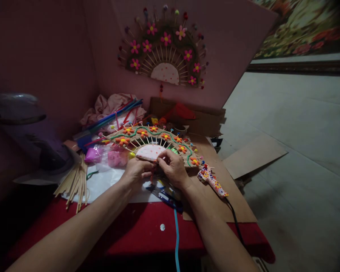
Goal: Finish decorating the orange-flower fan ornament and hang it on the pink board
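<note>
Forearms (82, 226) stretch over a red table (130, 226); left hand (136, 173) and right hand (172, 166) pinch the lower edge of an orange-flowered fan (149, 151) above the tabletop. Just right, a patterned glue gun (214, 182) lies on cardboard (235, 206); beyond, a pink-flowered fan (166, 39) hangs on the wall (229, 45).

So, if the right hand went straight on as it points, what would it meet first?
Likely the spotted panel of the held fan-shaped decoration; the right hand appears to touch it.

fan (149, 150): part-hidden by right hand (172, 166); painting (308, 34): cut off upper right
</note>
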Available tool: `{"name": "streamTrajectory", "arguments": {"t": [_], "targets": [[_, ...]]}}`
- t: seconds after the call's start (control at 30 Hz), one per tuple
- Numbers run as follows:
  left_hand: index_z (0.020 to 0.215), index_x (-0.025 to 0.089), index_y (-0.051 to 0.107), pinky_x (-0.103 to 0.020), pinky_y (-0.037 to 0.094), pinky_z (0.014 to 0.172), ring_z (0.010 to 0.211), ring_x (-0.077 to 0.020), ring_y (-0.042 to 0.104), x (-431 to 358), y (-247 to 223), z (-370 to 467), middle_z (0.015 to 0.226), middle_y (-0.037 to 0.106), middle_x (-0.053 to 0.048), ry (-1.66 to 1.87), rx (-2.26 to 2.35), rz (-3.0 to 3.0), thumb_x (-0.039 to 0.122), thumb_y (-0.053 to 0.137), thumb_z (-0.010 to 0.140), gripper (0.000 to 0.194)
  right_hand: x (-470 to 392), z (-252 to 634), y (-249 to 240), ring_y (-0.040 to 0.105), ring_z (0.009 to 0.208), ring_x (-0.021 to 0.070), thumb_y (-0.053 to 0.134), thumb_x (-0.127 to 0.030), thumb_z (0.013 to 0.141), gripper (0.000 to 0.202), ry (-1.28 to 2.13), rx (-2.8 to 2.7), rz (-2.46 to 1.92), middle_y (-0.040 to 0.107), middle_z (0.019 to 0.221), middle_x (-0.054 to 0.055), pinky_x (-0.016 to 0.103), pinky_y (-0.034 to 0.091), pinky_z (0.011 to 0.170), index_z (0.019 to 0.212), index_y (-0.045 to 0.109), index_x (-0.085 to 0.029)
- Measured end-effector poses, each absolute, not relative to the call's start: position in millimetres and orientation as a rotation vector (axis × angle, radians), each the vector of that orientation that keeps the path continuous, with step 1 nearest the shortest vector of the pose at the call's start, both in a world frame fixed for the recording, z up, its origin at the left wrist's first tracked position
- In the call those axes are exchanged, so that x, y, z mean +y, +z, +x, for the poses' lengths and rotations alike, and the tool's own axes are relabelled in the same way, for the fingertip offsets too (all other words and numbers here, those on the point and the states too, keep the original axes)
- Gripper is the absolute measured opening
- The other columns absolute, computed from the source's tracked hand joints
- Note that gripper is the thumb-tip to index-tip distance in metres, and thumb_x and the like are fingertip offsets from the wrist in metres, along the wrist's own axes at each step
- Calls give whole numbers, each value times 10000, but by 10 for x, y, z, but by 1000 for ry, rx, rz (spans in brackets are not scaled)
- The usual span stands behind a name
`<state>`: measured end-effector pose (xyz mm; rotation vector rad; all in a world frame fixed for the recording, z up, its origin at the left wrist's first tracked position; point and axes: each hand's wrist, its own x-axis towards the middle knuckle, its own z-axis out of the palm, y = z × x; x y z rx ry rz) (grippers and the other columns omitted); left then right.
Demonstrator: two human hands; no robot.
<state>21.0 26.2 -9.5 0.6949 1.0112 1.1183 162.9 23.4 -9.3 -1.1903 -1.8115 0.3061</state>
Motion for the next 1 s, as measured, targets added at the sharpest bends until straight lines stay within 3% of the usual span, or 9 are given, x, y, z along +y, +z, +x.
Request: {"name": "streamTrajectory", "arguments": {"t": [0.33, 0.63, 1.0], "targets": [[694, 55, 661, -227, 502, 447, 514, -158, 629, 233, -33, 211, 648, 695, -129, 976, 1108, 677, 100, 635, 634, 80, 231, 1636, -77, 479, 556, 112, 539, -196, 802, 76, 337, -1799, -1181, 551, 639, -28, 225, 364, 543, 733, 571, -206], [747, 50, 634, -259, 532, 453, 504, -167, 633, 193, 16, 224, 653, 686, -133, 978, 1140, 578, 72, 528, 701, 118, 215, 1639, -65, 469, 545, 107, 537, -182, 802, 75, 340, -1798, -1175, 541, 636, -33, 226, 360, 544, 738, 571, -202], [750, 41, 636, -222, 517, 430, 468, -125, 599, 189, -46, 256, 627, 665, -89, 1028, 1081, 525, 32, 573, 731, 66, 206, 1645, -68, 481, 550, 115, 546, -192, 808, 79, 353, -1816, -1177, 542, 619, -34, 232, 363, 547, 734, 570, -206]]}}
